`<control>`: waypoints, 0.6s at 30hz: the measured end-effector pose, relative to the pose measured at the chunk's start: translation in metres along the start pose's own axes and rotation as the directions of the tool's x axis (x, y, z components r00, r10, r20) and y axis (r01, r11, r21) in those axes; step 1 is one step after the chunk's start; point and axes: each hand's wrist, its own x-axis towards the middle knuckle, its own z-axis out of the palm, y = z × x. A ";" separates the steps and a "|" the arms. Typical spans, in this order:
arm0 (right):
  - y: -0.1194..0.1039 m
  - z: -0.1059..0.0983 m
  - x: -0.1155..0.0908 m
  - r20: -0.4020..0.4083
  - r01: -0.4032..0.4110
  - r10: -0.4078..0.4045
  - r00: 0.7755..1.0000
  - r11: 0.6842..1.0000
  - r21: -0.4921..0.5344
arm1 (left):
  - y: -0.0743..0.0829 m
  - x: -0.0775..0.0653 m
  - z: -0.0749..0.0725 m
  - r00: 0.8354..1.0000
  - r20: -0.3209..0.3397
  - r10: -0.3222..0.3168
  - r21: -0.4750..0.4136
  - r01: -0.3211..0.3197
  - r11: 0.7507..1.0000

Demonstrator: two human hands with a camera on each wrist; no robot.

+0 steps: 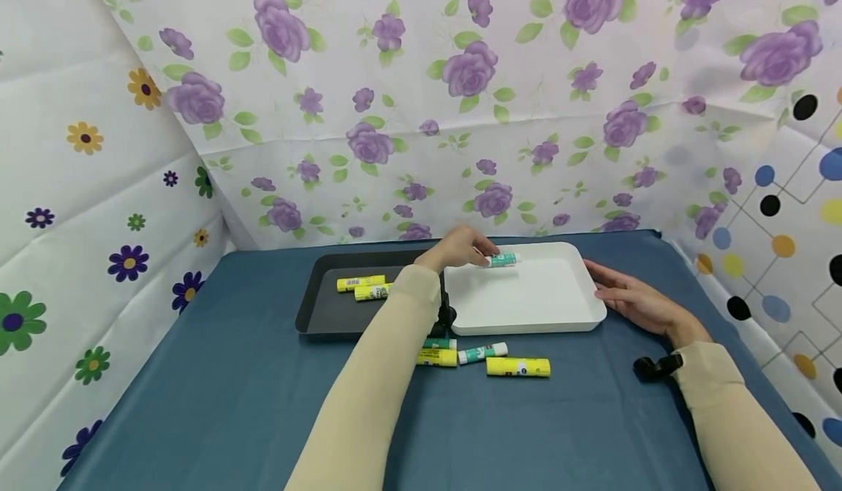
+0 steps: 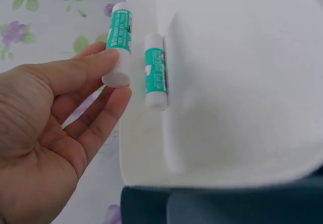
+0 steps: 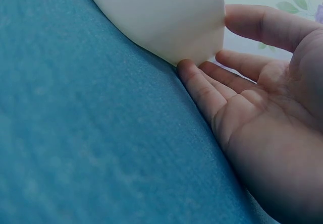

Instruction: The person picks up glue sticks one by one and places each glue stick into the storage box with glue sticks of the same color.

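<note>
My left hand (image 1: 460, 248) pinches a green-and-white glue stick (image 2: 120, 40) between thumb and fingers, above the edge of the white tray (image 1: 526, 297). A second green-and-white glue stick (image 2: 156, 72) lies inside that tray along its side, as the left wrist view shows. At the tray's right end, my right hand (image 1: 638, 302) touches the outer wall with its fingertips, the fingers fairly straight. In the right wrist view, thumb and fingers (image 3: 202, 88) meet the tray's corner close to the cloth.
Left of the white tray stands a dark grey tray (image 1: 322, 308) with yellow glue sticks (image 1: 360, 283), partly hidden by the left arm. In front lie a yellow glue stick (image 1: 518, 367), a green-and-white one (image 1: 483, 353) and others near the left sleeve. A floral curtain (image 1: 421, 111) hangs behind.
</note>
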 end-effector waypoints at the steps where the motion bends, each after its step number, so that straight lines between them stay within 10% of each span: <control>1: 0.000 0.000 0.000 0.002 -0.002 0.002 1.000 1.000 0.004 | 0.000 0.001 0.001 1.000 -0.003 -0.009 -0.013 0.008 1.000; 18: 0.001 -0.001 -0.001 0.012 0.009 -0.010 1.000 1.000 0.021 | -0.001 0.011 0.022 0.996 -0.046 -0.073 -0.025 0.072 0.997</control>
